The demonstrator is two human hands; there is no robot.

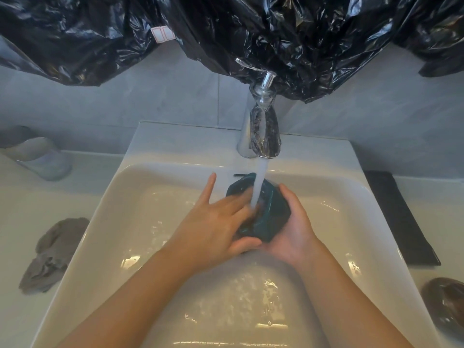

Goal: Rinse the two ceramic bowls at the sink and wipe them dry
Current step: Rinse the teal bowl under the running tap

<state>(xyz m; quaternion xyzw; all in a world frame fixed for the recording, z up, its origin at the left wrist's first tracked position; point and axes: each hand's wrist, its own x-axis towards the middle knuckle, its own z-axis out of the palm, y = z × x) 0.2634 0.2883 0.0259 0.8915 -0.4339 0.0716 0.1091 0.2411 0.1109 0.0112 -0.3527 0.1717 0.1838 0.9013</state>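
Teal ceramic bowl (266,217) sat tilted over the white sink (160,209), directly under the water stream (258,187) running from the chrome faucet (261,131). The right hand (291,234) cupped it from below and the side, fingers closed around its wall; the left hand (213,222) lay spread open, fingertips reaching into the bowl and blurred. On the surface to the left lay a crumpled grey cloth (52,254), with a clear glass tumbler (40,156) farther back. A brown bowl (444,302) stood at the right edge, behind it a flat black mat (399,217). Crinkled black plastic sheeting (251,33) hung over the wall above, draping onto the faucet.
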